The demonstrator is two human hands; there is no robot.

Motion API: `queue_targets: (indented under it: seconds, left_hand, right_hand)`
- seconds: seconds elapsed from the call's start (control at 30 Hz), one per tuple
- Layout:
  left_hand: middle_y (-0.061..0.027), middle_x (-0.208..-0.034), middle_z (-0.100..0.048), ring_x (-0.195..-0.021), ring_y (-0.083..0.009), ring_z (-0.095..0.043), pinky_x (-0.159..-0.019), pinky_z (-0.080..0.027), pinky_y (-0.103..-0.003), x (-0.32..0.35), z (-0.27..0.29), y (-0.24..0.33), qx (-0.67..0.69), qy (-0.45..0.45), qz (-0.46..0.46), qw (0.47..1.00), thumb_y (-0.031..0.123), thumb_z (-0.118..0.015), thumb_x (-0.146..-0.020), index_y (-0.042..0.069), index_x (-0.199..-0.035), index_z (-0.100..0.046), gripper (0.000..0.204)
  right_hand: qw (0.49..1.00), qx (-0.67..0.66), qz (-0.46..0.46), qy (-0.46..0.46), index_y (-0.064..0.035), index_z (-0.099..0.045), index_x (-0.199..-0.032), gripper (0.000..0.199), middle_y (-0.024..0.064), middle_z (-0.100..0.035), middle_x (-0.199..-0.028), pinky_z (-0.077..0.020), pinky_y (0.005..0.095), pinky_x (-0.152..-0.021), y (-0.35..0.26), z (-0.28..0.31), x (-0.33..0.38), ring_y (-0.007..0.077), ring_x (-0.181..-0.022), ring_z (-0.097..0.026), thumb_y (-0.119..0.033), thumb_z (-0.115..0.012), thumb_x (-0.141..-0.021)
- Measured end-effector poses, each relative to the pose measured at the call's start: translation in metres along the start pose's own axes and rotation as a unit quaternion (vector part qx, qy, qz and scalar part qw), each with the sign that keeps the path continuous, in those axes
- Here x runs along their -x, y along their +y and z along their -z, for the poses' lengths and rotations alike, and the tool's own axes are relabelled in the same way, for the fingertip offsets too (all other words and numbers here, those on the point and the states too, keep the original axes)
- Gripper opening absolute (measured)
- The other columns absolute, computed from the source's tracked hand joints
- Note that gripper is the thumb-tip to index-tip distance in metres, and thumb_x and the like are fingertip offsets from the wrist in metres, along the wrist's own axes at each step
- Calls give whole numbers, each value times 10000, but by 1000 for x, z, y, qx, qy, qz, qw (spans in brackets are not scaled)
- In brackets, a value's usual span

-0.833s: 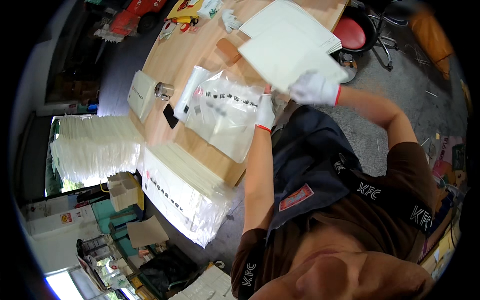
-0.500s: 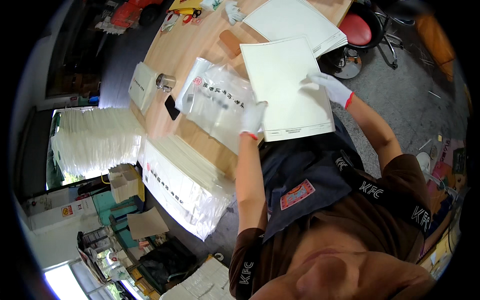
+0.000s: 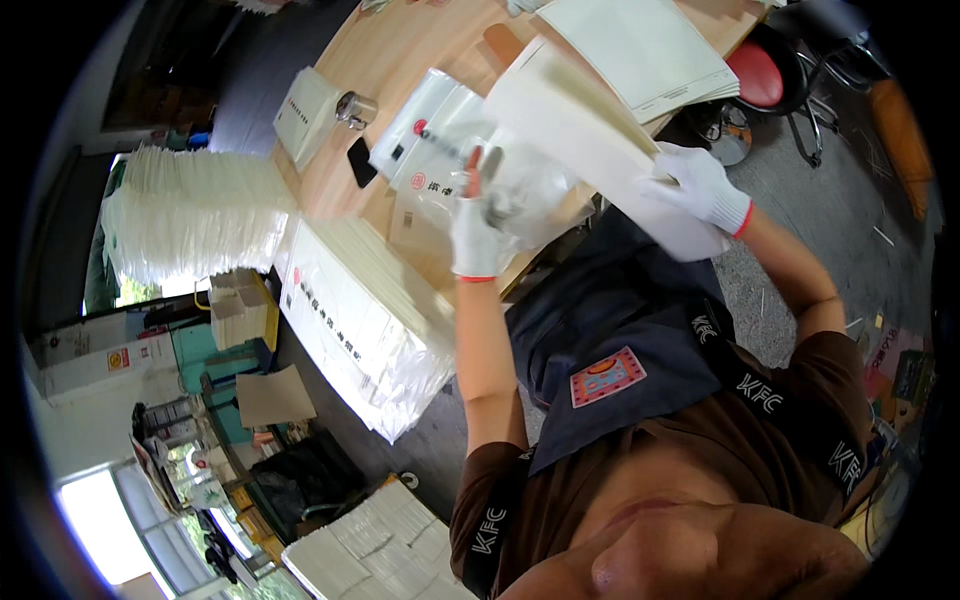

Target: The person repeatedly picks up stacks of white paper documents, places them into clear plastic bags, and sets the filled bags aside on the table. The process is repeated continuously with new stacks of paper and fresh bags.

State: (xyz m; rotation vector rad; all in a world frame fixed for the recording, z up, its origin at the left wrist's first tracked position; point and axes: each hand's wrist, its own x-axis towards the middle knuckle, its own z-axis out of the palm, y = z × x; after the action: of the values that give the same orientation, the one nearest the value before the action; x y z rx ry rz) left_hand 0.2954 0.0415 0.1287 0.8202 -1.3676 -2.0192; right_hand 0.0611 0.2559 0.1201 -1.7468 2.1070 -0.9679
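My right hand (image 3: pixel 703 188), in a white glove with a red cuff, grips a stack of white paper sheets (image 3: pixel 575 120) by its right edge. The stack is tilted and bowed, its far end over the table. My left hand (image 3: pixel 478 232), gloved too, is at a clear printed plastic bag (image 3: pixel 540 195) on the near table edge. One bare fingertip shows above the glove, and the bag's film bunches up around the fingers, which are partly blurred. More printed bags (image 3: pixel 430 105) lie flat just beyond that hand.
Further white sheets (image 3: pixel 640 60) lie at the far right of the table. A black phone (image 3: pixel 361 163), a metal cup (image 3: pixel 356 110) and a packed bundle (image 3: pixel 306 118) sit to the left. Filled bags (image 3: pixel 365 315) stand in a row near me; a tall stack (image 3: pixel 200 210) rises beyond. A red stool (image 3: pixel 755 72) is at right.
The paper stack, earlier flat and facing me with both hands at its edges, is now tilted in my right hand. My left hand has left it and moved left onto the bag, whose film has risen.
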Motion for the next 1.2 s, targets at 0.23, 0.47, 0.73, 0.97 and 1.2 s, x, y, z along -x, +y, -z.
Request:
queue_targets:
  seconds: [0.23, 0.47, 0.73, 0.97, 1.2]
  left_hand:
    - [-115, -1270, -544, -671, -92, -566, -584, -472, -226, 66, -25, 73, -184, -39, 36, 981, 249, -445, -970, 83, -1415, -390, 478]
    - [-114, -814, -649, -632, -215, -628, -591, -503, -294, 119, 2, -90, -403, 16, -399, 824, 34, -579, -837, 60, -1041, -656, 219]
    - [-144, -868, -672, -720, -329, -642, -639, -508, -388, 67, -98, -14, -443, -47, -279, 851, -34, -507, -790, 88, -1000, -588, 256]
    - [-138, -771, -649, -681, -310, -645, -609, -497, -396, 46, -34, -54, -473, 20, -104, 875, 72, -579, -869, 81, -996, -548, 132]
    - [-127, -917, -642, -813, -332, -626, -679, -497, -409, 122, -9, -137, -532, -15, -235, 813, 89, -635, -783, 120, -1174, -555, 400]
  right_hand:
    - [952, 183, 149, -196, -51, -609, -845, 343, 211, -613, -934, -496, 437, -675, -51, -12, -41, 360, -772, -619, -390, -561, -847]
    - [858, -413, -149, -265, -87, -679, -1007, 287, 153, -672, -927, -496, 375, -754, -23, -75, -72, 306, -858, -641, -300, -616, -825]
    - [967, -185, 100, -142, -57, -561, -1214, 370, 127, -560, -1256, -377, 377, -1015, -49, -152, -83, 264, -1174, -509, -221, -519, -884]
    - [981, 51, 173, -70, -76, -610, -1074, 348, 136, -598, -1103, -446, 431, -902, -50, -161, 17, 315, -1044, -563, -232, -655, -766]
    - [976, 219, 4, 19, -87, -516, -1209, 449, 135, -612, -1025, -465, 409, -834, -22, -136, 13, 294, -975, -589, -244, -598, -797]
